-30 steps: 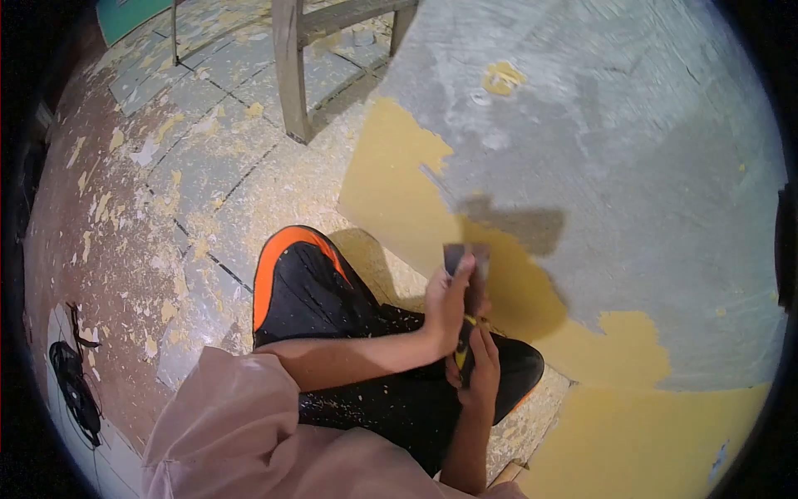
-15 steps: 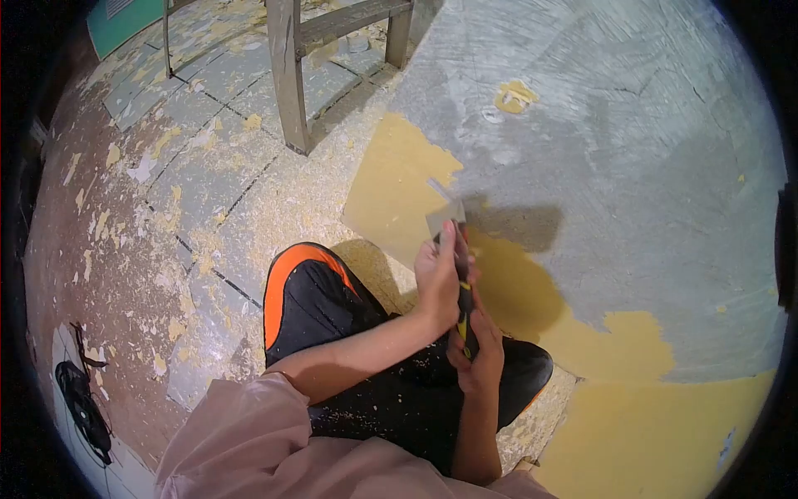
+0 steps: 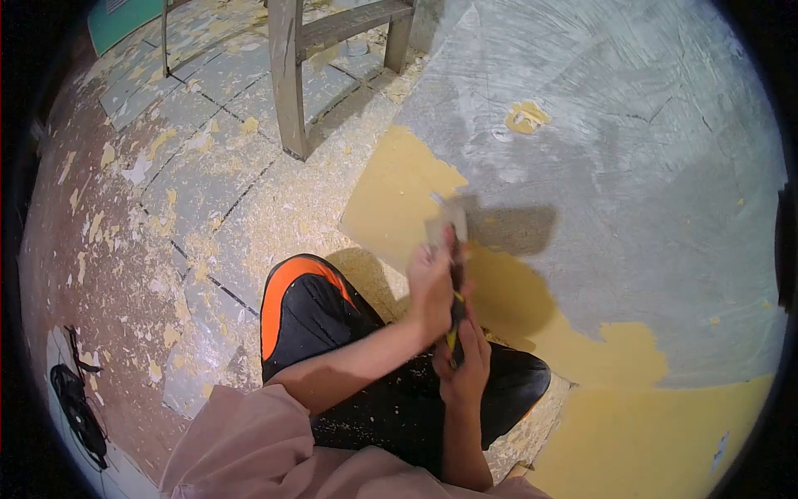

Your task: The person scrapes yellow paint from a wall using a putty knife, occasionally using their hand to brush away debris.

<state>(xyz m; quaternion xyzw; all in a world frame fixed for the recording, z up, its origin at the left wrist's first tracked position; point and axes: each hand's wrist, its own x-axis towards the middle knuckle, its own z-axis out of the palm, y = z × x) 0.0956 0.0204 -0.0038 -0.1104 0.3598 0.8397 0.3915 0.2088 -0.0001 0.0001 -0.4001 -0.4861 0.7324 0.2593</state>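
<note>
A paint scraper [image 3: 456, 314] with a black and yellow handle and a flat metal blade is in both hands. My left hand [image 3: 429, 284] wraps the upper part of the handle, its thumb stretched toward the blade. Lower down, the end of the handle sits in my closed right hand [image 3: 467, 366]. The blade, slightly blurred, is over the yellow paint [image 3: 407, 170] close to its ragged border with the bare grey wall [image 3: 598, 158]. A shadow of the hands and tool falls on the wall beside them.
Paint flakes and dust cover the tiled floor [image 3: 241, 195]. A wooden stand's leg [image 3: 288, 100] rises at the back. My crossed legs in black and orange trousers [image 3: 312, 320] lie below the wall. A black cable [image 3: 77, 416] lies at the lower left.
Both hands and the scraper have shifted slightly down and left, and the blade has drawn back a little from its earlier place. The grips stay the same.
</note>
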